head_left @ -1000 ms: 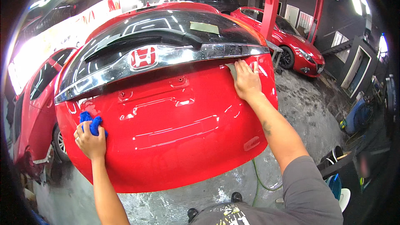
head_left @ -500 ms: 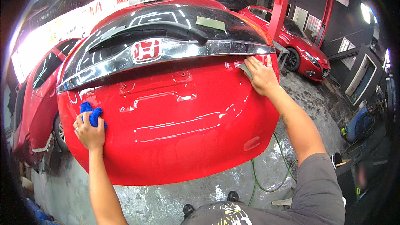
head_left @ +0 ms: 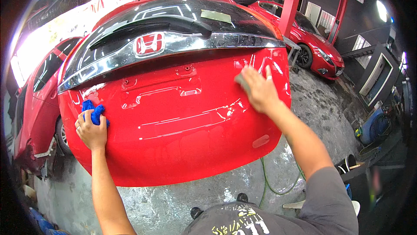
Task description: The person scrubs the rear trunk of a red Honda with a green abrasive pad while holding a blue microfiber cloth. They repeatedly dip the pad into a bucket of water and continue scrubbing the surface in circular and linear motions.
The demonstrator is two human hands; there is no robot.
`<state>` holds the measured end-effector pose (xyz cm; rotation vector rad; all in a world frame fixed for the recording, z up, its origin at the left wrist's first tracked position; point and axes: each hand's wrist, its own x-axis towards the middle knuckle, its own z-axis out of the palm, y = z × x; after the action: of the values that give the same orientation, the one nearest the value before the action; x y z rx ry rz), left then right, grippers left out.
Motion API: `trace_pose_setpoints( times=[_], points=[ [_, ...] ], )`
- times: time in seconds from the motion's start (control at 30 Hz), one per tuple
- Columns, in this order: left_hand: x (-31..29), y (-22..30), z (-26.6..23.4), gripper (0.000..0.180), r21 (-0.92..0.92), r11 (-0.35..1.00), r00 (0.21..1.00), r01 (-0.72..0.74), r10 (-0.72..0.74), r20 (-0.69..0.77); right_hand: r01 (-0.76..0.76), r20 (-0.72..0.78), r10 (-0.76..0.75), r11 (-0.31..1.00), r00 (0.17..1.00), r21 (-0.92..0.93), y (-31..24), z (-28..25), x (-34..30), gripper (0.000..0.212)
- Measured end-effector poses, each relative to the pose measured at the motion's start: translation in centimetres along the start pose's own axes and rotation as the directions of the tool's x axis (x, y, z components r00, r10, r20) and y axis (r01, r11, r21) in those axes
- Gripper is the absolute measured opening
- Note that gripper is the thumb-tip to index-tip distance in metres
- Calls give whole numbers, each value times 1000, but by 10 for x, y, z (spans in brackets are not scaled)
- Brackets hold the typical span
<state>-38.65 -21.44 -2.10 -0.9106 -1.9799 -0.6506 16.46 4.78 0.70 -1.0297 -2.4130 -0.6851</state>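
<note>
A red tailgate (head_left: 191, 156) faces the person in a workshop, its long axis running left to right and its right end riding higher in the view. A chrome strip (head_left: 234, 40) follows that line beneath the dark rear window (head_left: 152, 11). On the panel's left side, a bunched blue cloth (head_left: 99, 112) lies with its length slanting from upper left to lower right; the left hand (head_left: 92, 130) has its fingers curled on it, the forearm rising almost straight from the lower edge. Over the upper right, the right hand (head_left: 259, 90) (slightly blurred, a ring on one finger) stretches nearly flat, fingers extended and parted, holding a thin grey-green pad (head_left: 242, 83) beneath them. The pad's visible edge slants down to the right. The right forearm angles up and leftward. Another red car (head_left: 319, 56) stands beyond, at right.
</note>
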Motion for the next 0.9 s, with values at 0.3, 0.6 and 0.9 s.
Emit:
trace_pose_setpoints(
  times=[0.3, 0.6, 0.9],
  points=[
    [-6, -8, -1, 36, -8, 1000, 1000, 4, -4, 4, 297, 26, -304, 942, 952, 154, -79, -11, -5, 73],
    [-4, -7, -1, 37, -41, 999, 1000, 0, 0, -15, 343, 218, -393, 909, 893, 236, -102, -13, -31, 75],
    [-7, -12, -3, 37, -29, 999, 1000, 30, -30, -6, 283, 77, -309, 928, 948, 242, -101, 8, 11, 71]
  ],
)
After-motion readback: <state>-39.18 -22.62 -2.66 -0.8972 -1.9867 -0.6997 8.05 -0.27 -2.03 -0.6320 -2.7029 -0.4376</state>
